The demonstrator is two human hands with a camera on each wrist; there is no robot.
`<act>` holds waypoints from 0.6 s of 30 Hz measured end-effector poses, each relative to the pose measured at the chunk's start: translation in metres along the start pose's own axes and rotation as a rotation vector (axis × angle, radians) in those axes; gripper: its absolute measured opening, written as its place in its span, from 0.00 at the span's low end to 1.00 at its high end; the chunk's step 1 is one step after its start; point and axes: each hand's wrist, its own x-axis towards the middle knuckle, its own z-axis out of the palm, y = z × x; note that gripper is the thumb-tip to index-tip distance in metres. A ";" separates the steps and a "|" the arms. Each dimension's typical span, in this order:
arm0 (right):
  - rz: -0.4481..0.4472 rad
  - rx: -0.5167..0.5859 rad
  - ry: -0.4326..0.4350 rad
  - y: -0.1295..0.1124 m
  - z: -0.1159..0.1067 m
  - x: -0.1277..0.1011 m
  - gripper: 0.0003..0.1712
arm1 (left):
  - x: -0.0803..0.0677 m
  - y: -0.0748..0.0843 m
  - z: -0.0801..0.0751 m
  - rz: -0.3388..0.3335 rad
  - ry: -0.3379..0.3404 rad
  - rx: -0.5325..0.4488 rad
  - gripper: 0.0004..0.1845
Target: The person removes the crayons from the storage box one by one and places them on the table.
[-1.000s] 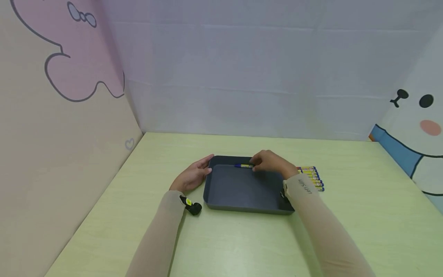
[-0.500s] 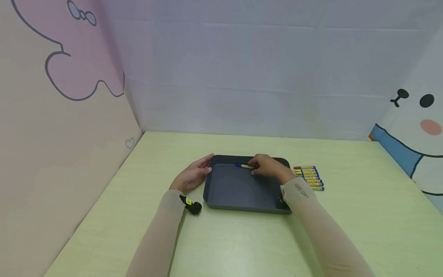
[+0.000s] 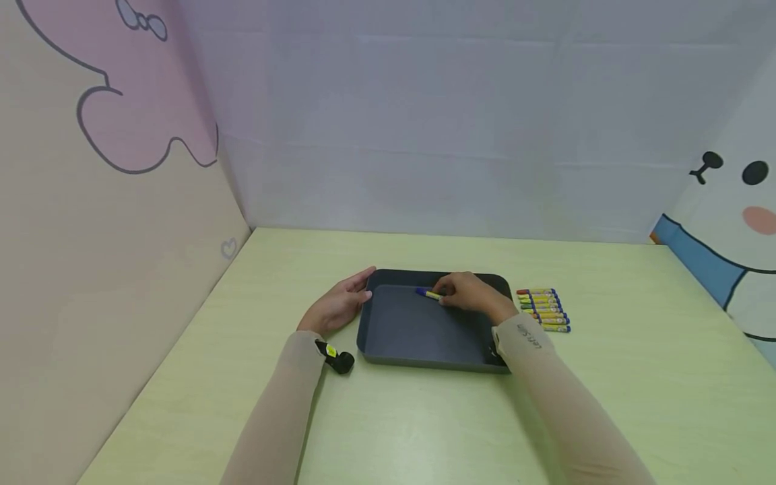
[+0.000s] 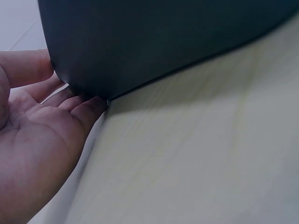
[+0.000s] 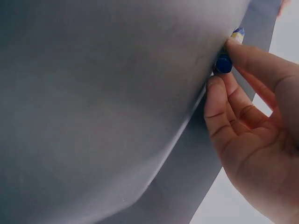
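A dark grey rectangular tray (image 3: 418, 337) lies on the table. My left hand (image 3: 336, 306) grips its far left corner, thumb at the rim and fingers against the outer wall; the left wrist view shows the fingertips at the tray's lower edge. Over the far part of the tray, my right hand (image 3: 475, 295) pinches a crayon (image 3: 428, 294) with a dark blue tip and a yellow wrapper. In the right wrist view, the crayon's round blue end (image 5: 224, 64) shows between thumb and fingers, close over the tray floor.
Several crayons (image 3: 548, 302) in yellow wrappers lie in a column on the table, just right of the tray. A pale wooden table (image 3: 388, 431) extends around it. A grey-white cloth backdrop (image 3: 394, 135) stands behind, with printed panels at both sides.
The crayon has turned from lying parallel to the tray's far edge to a slant, its tip pointing back left. The right hand has shifted slightly toward me. The left hand stays put.
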 end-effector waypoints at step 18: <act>-0.038 0.024 -0.016 0.003 -0.002 -0.003 0.12 | 0.001 0.000 -0.001 -0.009 -0.012 -0.015 0.37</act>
